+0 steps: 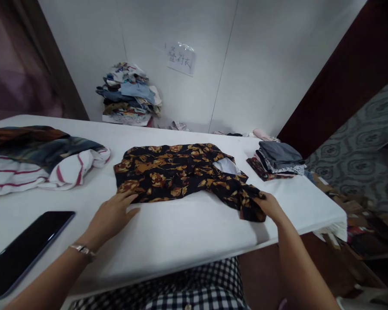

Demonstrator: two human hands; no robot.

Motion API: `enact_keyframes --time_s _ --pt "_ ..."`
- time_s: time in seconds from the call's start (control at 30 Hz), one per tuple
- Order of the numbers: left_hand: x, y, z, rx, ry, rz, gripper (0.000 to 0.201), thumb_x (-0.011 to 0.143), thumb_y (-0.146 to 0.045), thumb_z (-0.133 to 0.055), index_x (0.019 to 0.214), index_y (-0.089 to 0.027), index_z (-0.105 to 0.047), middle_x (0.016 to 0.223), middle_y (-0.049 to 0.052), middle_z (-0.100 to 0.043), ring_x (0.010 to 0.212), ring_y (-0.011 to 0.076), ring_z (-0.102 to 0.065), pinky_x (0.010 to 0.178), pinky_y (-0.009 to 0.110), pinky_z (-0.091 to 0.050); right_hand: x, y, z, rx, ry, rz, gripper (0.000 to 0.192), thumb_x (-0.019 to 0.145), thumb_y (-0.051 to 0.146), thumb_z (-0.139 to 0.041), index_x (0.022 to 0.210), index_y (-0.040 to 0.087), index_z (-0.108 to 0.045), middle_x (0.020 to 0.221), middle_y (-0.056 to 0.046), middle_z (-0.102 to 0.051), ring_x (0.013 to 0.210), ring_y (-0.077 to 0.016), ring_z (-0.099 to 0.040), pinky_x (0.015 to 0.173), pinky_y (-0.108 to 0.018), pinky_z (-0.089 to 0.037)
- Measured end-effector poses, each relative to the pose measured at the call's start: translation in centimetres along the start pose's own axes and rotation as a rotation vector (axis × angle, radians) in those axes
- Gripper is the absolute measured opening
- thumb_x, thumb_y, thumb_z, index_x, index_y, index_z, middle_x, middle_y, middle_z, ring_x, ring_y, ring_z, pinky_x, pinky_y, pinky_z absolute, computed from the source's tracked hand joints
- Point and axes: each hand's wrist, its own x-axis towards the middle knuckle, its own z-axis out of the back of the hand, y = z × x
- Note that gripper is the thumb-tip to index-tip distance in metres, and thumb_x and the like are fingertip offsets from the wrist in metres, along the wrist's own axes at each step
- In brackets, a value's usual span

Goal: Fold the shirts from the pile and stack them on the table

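Observation:
A black shirt with a brown and gold flower print (171, 172) lies spread on the white-covered table, its collar towards the right. Near its lower left edge rests my left hand (113, 215), fingers stretched out and fingertips on the cloth. My right hand (269, 206) pinches the end of the sleeve that reaches out at the front right. The sleeve's cuff hangs a little below those fingers. A pale patch of lining or label shows inside the collar opening.
A folded stack of clothes (280, 157) sits right of the shirt. Striped and dark garments (67, 170) lie loosely at the left, and a black phone (27, 247) is at the front left. A tall clothes pile (129, 92) stands against the wall under a paper sign (181, 59).

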Motion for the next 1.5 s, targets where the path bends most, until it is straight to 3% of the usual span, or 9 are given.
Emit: enact_keyframes --time_s 0.2,0.37,0.6,0.7,0.83,1.0,1.13,1.3,1.5 --pt "1.1 0.5 0.6 0.055 0.014 0.033 0.036 0.082 -0.026 -0.038 0.098 -0.017 -0.068 0.111 0.016 -0.066 0.099 0.0333 -0.061 0.082 0.046 -0.049 4.0 -0.4 -3.6 0.388 0.089 -0.052 0.046 0.059 0.031 -0.078 0.103 0.023 -0.069 0.09 -0.003 -0.074 0.084 -0.0232 -0.069 0.081 -0.04 -0.055" --pt "2.0 -1.2 2.9 0.132 -0.001 0.024 0.021 0.077 -0.018 -0.038 0.08 -0.018 -0.059 0.094 0.013 -0.065 0.089 0.0282 -0.06 0.075 0.039 -0.047 4.9 0.1 -6.4 0.234 0.051 0.072 0.03 0.052 0.021 -0.078 0.081 0.02 -0.072 0.076 -0.003 -0.073 0.08 -0.025 -0.068 0.081 -0.04 -0.054" --pt "-3.4 0.2 6.0 0.162 -0.088 0.026 0.007 0.073 -0.019 -0.043 0.067 -0.022 -0.041 0.087 0.009 -0.064 0.085 0.0277 -0.059 0.079 0.041 -0.044 1.0 -0.9 -2.6 0.484 0.107 -0.076 0.047 0.055 0.028 -0.08 0.099 0.019 -0.069 0.092 -0.005 -0.075 0.079 -0.0252 -0.07 0.077 -0.039 -0.057" --pt "-5.8 1.5 5.2 0.098 -0.01 0.075 0.011 0.069 -0.017 -0.045 0.076 -0.022 -0.052 0.101 0.01 -0.067 0.095 0.0311 -0.061 0.086 0.045 -0.046 -0.2 -2.1 -1.5 0.448 0.168 -0.166 0.041 0.053 0.027 -0.082 0.092 0.021 -0.07 0.086 -0.004 -0.075 0.075 -0.0254 -0.07 0.072 -0.038 -0.058" --pt "-6.5 1.2 3.9 -0.058 -0.087 0.097 0.031 0.074 -0.023 -0.046 0.101 -0.02 -0.061 0.116 0.011 -0.066 0.107 0.0292 -0.061 0.096 0.043 -0.045 -0.7 -2.9 -1.5 0.505 0.173 -0.242 0.04 0.056 0.03 -0.081 0.093 0.022 -0.069 0.087 -0.004 -0.075 0.073 -0.0243 -0.07 0.071 -0.037 -0.058" --pt "-5.1 -1.5 2.2 -0.168 -0.056 -0.016 0.034 0.08 -0.042 -0.054 0.102 -0.021 -0.069 0.114 0.011 -0.067 0.107 0.0283 -0.06 0.097 0.044 -0.044 -0.6 -2.3 -1.5 0.628 0.22 -0.251 0.044 0.064 0.045 -0.076 0.102 0.025 -0.066 0.101 -0.005 -0.073 0.092 -0.0264 -0.069 0.081 -0.039 -0.056" --pt "-3.8 -3.5 1.0 -0.15 -0.014 -0.068 0.038 0.084 -0.044 -0.051 0.104 -0.02 -0.07 0.116 0.013 -0.066 0.108 0.0302 -0.058 0.097 0.047 -0.042 -0.2 -1.6 -1.6 0.713 0.284 -0.162 0.056 0.076 0.069 -0.052 0.113 0.028 -0.061 0.117 -0.005 -0.068 0.108 -0.0266 -0.064 0.088 -0.043 -0.053" --pt "-1.3 -7.7 0.3 -0.126 0.02 -0.209 0.034 0.091 -0.036 -0.041 0.104 -0.023 -0.07 0.115 0.01 -0.065 0.106 0.0257 -0.056 0.095 0.042 -0.04 1.0 -1.2 -2.4 0.656 0.277 -0.352 0.043 0.077 0.059 -0.057 0.098 0.023 -0.067 0.093 -0.007 -0.073 0.089 -0.0256 -0.068 0.08 -0.039 -0.054" --pt "2.4 -10.9 -2.0 0.049 0.128 -0.222 0.027 0.09 -0.024 -0.044 0.095 -0.016 -0.069 0.1 0.012 -0.065 0.095 0.0238 -0.056 0.082 0.036 -0.042 4.3 -0.8 -2.9 0.692 0.117 -0.071 0.029 0.065 0.045 -0.071 0.082 0.021 -0.066 0.081 -0.002 -0.071 0.079 -0.0223 -0.066 0.072 -0.035 -0.054"
